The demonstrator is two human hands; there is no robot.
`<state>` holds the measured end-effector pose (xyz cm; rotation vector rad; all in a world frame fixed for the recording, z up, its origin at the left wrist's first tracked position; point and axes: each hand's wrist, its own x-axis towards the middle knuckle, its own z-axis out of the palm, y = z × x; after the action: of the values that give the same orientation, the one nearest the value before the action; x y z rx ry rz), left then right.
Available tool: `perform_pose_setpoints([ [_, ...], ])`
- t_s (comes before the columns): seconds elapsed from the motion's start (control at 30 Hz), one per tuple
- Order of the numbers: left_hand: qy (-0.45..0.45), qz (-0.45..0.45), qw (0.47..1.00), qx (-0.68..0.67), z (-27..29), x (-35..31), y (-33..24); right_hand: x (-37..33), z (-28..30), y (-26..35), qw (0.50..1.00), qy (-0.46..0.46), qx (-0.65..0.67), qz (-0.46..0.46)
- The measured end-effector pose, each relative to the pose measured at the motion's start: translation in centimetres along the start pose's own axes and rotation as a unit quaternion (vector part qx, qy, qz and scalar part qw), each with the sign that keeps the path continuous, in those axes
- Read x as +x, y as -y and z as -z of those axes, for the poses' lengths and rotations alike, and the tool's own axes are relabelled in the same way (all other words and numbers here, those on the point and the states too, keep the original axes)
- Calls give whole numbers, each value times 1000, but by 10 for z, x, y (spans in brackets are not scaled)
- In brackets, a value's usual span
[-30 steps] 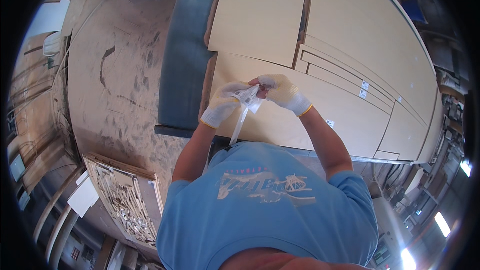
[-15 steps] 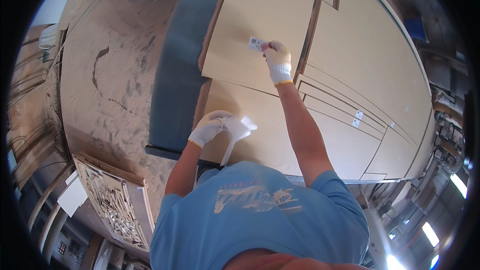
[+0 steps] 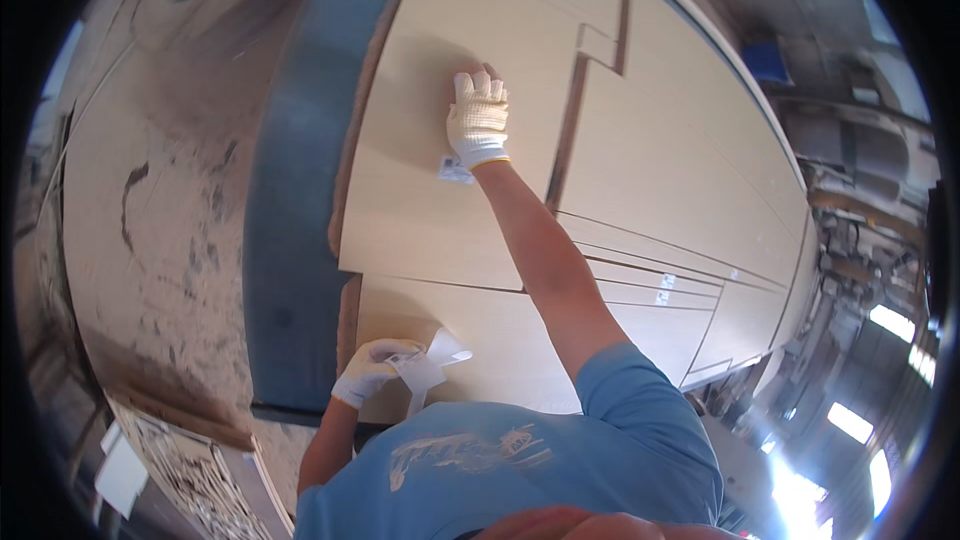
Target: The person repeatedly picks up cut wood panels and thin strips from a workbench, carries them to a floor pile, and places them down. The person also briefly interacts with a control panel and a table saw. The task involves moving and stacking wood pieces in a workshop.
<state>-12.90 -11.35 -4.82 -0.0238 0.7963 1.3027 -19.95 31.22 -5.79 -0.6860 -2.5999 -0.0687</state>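
Note:
My left hand (image 3: 368, 372), in a white knitted glove, grips a curling strip of white labels (image 3: 420, 370) low over the near board, its loose end hanging toward my shirt. My right hand (image 3: 480, 118), gloved with bare fingertips, reaches out over a large cream board (image 3: 400, 210). Its fingers point away from me, slightly apart, and no object shows in it. Whether the palm presses on the board I cannot tell. Beside that wrist, a white printed label (image 3: 455, 170) lies on the board, partly next to the glove cuff.
Narrow gaps divide the cream sheet into several panels, some with labels (image 3: 665, 289). A dark blue-grey strip (image 3: 300, 210) runs along the left, beside a dusty brown surface (image 3: 165, 240). A crate of offcuts (image 3: 175, 465) stands at lower left; machinery (image 3: 870, 230) is at right.
The label formerly in my right fingers now lies on the board. That hand has opened and moved left. My left hand keeps the label strip, and the view has shifted.

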Motion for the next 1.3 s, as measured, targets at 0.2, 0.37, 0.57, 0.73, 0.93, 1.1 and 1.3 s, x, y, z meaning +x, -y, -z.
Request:
perform_pose_setpoints([
  [0.2, 12, -36, 996, -76, 42, 42, -19, -108, 6, -11, 996, 46, 41, 68],
  [0.37, 16, -46, 999, 2, 71, 113, -68, -260, 104, -26, 974, 187, -26, -127],
  [0.57, 38, -62, 804, 591, -2, 157, -145, -315, 196, 8, 824, 288, 229, -431],
  [0.73, 270, -141, 668, 679, -125, 138, -124, -289, 214, 39, 714, 75, 500, -485],
  [0.93, 457, -99, 781, 415, -214, 98, -52, -343, 301, 77, 598, -119, 621, -492],
  [1.1, 463, 92, 829, 299, -322, 105, 56, -431, 423, 66, 514, -345, 646, -446],
  [1.3, 501, 293, 780, 232, -408, 109, 120, -475, 451, 88, 484, -410, 500, -590],
])
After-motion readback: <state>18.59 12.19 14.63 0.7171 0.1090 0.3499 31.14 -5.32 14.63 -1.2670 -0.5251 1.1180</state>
